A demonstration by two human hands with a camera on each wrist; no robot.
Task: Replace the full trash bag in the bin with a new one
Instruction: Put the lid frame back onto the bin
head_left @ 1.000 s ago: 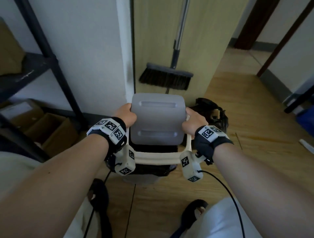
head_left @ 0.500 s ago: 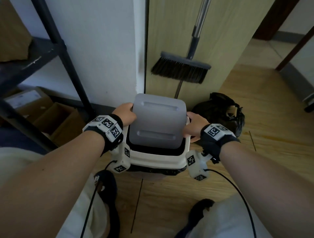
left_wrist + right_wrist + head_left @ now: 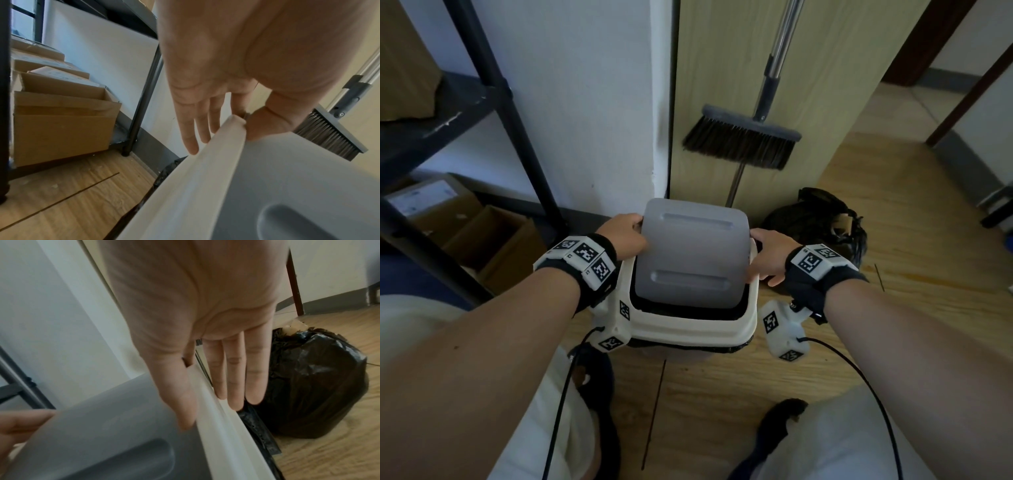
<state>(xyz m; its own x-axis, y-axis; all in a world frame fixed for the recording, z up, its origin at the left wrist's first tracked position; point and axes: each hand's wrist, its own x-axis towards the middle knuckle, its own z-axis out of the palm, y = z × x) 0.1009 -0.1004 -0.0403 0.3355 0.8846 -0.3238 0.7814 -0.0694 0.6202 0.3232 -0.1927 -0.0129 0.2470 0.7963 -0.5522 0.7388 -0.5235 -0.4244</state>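
A small bin stands on the floor against the wall, topped by a white lid frame [image 3: 688, 329] with a grey swing lid [image 3: 691, 260]. A black bag edge [image 3: 688, 347] shows under the frame all round, and it also shows in the wrist views [image 3: 164, 172] [image 3: 257, 426]. My left hand [image 3: 625, 236] [image 3: 232, 128] pinches the frame's left rim, thumb inside and fingers straight down the outside. My right hand [image 3: 767, 253] [image 3: 209, 412] holds the right rim the same way, thumb on the grey lid. A full black trash bag [image 3: 815, 222] [image 3: 308, 386] sits on the floor right of the bin.
A broom [image 3: 743, 144] leans on the wooden panel right behind the bin. A black metal rack [image 3: 517, 137] with cardboard boxes [image 3: 493, 246] stands close on the left. My knees and feet are just in front of the bin. Wooden floor stretches away to the right.
The white frame with its grey lid has come down from above the bin and now sits on the rim over the black bag. Both hands have stayed on its sides.
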